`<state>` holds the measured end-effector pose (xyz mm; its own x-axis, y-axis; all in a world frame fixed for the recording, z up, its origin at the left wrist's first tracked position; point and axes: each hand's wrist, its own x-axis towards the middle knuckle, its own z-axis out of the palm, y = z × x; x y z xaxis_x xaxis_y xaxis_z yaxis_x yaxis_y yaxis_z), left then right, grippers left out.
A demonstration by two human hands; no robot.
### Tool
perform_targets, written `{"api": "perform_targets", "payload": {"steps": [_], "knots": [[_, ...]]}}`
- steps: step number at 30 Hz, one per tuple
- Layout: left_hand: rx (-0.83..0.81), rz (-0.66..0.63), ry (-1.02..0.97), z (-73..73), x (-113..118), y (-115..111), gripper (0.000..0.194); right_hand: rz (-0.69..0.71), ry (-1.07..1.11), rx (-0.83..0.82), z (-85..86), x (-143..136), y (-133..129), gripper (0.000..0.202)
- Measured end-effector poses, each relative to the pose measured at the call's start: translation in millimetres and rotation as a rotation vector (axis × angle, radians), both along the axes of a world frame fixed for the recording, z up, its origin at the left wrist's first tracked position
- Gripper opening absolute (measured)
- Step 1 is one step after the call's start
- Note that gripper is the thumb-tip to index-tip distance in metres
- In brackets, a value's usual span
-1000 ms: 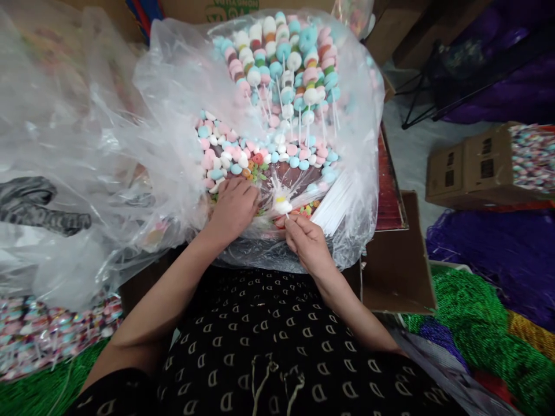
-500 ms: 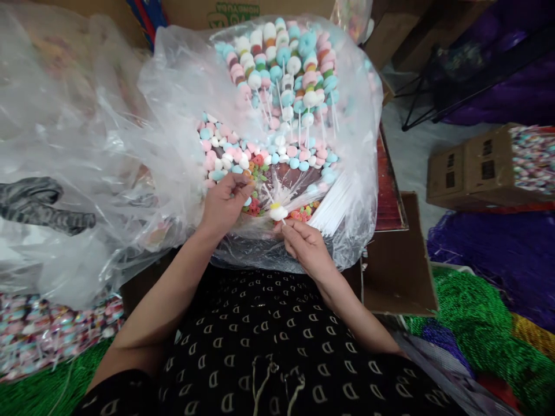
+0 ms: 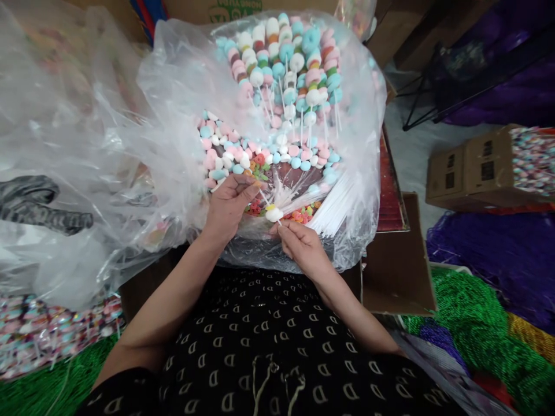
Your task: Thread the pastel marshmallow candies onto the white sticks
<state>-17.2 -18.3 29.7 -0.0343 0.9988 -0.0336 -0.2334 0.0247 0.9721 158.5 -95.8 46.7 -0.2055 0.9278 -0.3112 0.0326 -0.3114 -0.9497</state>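
My right hand pinches the lower end of a thin white candy stick. Threaded on that stick are a white candy and a small yellow piece above it. At the stick's upper tip, my left hand is closed in a pinch; whatever lies between its fingertips is too small to make out. Around both hands are small gummy candies in red, orange and green. Beyond them lie loose pink, blue and white candies. A bundle of white sticks rests right of my right hand.
Finished candy skewers lie at the back on clear plastic. A large plastic bag bulges on the left. To the right are an open carton, a box of colourful pieces and green netting.
My left hand has moved right, from beside the gummies to the stick's upper tip. My right hand has shifted slightly left with the stick.
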Motion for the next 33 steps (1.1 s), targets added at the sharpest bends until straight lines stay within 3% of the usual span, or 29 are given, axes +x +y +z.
{"api": "perform_targets", "payload": {"steps": [5,9,14,17,20,25,33], "knots": [[0.242,-0.023,0.383,1.1,-0.2,-10.8,0.014,-0.034,0.064,-0.034,0.5,-0.6,0.7,0.045],[0.378,-0.145,0.666,2.2,5.3,-22.6,0.019,-0.069,0.073,-0.032,-5.5,1.8,0.6,0.048],[0.404,-0.262,0.664,9.4,5.6,-23.3,0.023,-0.083,0.079,0.010,-10.1,3.0,4.5,0.051],[0.412,-0.110,0.657,16.2,-7.6,-14.6,0.027,-0.107,0.078,0.059,-4.9,6.1,12.6,0.050],[0.448,0.013,0.901,17.8,-26.5,-4.8,0.025,-0.162,0.057,0.094,2.5,10.6,22.4,0.047],[0.440,-0.155,1.375,7.3,-43.1,-3.5,0.018,-0.183,0.032,0.125,7.6,9.7,34.5,0.044],[0.476,-0.186,1.432,0.6,-41.7,-13.5,0.017,-0.082,-0.229,0.294,-4.7,-8.4,63.0,0.028]]}}
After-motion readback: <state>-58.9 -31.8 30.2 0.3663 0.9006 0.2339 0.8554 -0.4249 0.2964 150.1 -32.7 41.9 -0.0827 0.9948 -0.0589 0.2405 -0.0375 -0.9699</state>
